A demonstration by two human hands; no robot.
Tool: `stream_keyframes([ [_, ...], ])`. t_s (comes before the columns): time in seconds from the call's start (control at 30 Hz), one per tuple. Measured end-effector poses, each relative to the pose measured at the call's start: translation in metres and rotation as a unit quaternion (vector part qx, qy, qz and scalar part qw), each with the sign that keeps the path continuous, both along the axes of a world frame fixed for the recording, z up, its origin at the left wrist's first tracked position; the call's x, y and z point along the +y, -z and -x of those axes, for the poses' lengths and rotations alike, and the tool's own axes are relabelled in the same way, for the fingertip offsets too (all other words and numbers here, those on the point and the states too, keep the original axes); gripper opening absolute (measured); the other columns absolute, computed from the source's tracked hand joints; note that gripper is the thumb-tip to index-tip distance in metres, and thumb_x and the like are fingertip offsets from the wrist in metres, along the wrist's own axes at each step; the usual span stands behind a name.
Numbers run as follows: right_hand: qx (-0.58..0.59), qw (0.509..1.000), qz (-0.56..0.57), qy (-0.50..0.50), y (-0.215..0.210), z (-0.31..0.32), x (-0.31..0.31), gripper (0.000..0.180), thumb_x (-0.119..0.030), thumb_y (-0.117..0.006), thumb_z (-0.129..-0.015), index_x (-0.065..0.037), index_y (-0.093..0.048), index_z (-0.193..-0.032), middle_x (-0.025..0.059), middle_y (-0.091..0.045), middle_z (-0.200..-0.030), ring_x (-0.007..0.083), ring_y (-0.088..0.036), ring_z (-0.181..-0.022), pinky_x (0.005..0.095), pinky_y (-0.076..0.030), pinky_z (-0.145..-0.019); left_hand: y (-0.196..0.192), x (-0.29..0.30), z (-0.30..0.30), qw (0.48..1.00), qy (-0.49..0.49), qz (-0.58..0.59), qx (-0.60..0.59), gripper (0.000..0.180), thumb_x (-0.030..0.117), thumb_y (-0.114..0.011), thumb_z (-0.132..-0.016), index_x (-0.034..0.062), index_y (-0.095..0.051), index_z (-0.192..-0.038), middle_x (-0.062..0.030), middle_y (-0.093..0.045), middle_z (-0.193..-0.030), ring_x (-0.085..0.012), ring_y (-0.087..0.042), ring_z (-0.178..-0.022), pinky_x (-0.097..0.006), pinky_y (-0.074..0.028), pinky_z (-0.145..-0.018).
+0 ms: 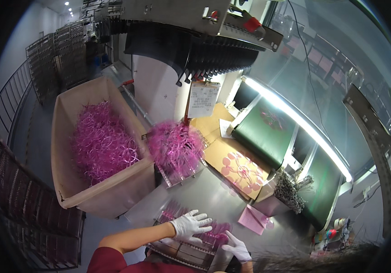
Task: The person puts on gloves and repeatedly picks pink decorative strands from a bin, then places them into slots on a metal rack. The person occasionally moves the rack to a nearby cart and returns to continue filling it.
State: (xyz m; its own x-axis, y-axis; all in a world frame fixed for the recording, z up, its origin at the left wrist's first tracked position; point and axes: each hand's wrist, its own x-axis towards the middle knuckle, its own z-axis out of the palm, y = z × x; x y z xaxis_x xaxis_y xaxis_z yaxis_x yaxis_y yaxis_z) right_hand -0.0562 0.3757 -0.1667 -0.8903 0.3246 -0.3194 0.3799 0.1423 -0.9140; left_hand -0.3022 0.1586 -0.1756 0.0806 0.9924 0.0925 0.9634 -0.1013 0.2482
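My left hand (192,226), in a white glove, lies palm down with its fingers spread over a row of thin pink plastic pieces (219,230). These pieces stand along a metal rack (177,257) close to my body. At the row's right end is my right hand (238,248), also gloved in white, its thumb and forefinger apart beside the pink pieces. Whether its fingertips touch them I cannot tell. Beyond my hands, a tangled heap of pink strips (176,148) rests on a slotted metal holder.
A large beige bin (109,200) of pink strips stands at left. Right of the heap, cardboard (218,154) bears flat pink round-ended pieces. A pink pad (253,219), a box of thin metal parts (290,191), a green conveyor belt (264,132) and a lit tube lamp (295,116) are farther right.
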Motion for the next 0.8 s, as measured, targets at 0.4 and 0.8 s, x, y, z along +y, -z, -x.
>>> stream_keyframes([
  [0.4,-0.035,0.992,-0.085,-0.086,0.191,-0.065,0.021,0.086,-0.019,-0.076,-0.097,-0.006,-0.031,-0.169,0.0151,-0.053,-0.159,0.0232,-0.052,-0.142,0.0375,-0.042,-0.118,-0.010,0.048,-0.033,0.991,0.042,-0.123,-0.038,0.076,0.041,-0.077,-0.088,0.0120,-0.051,-0.153,-0.0190,-0.055,-0.154,-0.0395,-0.055,-0.141,-0.061,-0.044,-0.114],
  [0.8,-0.113,0.925,-0.356,-0.074,0.405,-0.103,0.013,0.049,-0.016,-0.067,-0.102,-0.006,-0.052,-0.147,0.0192,-0.065,-0.135,0.0314,-0.064,-0.122,0.0409,-0.052,-0.101,0.017,0.109,-0.027,0.966,-0.004,-0.079,-0.247,0.051,0.033,-0.049,-0.111,0.0064,-0.052,-0.154,-0.0130,-0.057,-0.153,-0.0294,-0.047,-0.145,-0.046,-0.038,-0.120],
])
